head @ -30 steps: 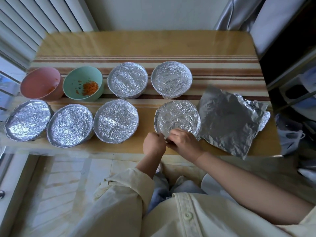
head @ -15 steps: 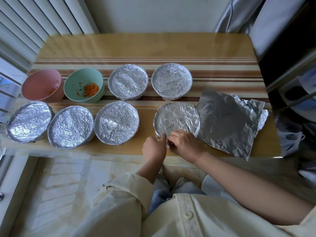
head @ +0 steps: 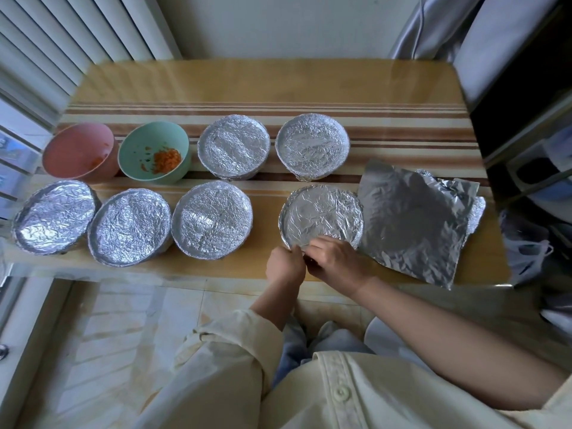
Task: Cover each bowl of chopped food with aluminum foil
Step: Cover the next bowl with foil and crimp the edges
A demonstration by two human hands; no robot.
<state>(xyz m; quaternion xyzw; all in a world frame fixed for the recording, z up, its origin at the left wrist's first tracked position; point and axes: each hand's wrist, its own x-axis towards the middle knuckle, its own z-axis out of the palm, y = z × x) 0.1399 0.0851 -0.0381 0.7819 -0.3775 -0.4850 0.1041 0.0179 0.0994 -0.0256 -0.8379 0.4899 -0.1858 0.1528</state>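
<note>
**Head view: sixth bowl nearly sealed**

Bowl (head: 286, 233) sits front-right on table (head: 278, 85), just left of spare sheets (head: 411, 218). Its foil (head: 325, 209) lies flat, creased all over, dished a bit inside the round rim. Vs 1 sec ago hardly anything moved: L hand (head: 284, 264) and R hand (head: 335, 258) stay at the near rim, fingers curled, both pinching the foil edge. Prob last crimps, so this one's approx done. Five capped bowls (head: 212, 221) already stand as crinkly silver discs. Left to do: green bowl (head: 153, 140) w/ orange chopped bits and pink bowl (head: 77, 150) beside it, both open, smooth, matte. Sheets lie loose, wrinkled, stacked.
</note>
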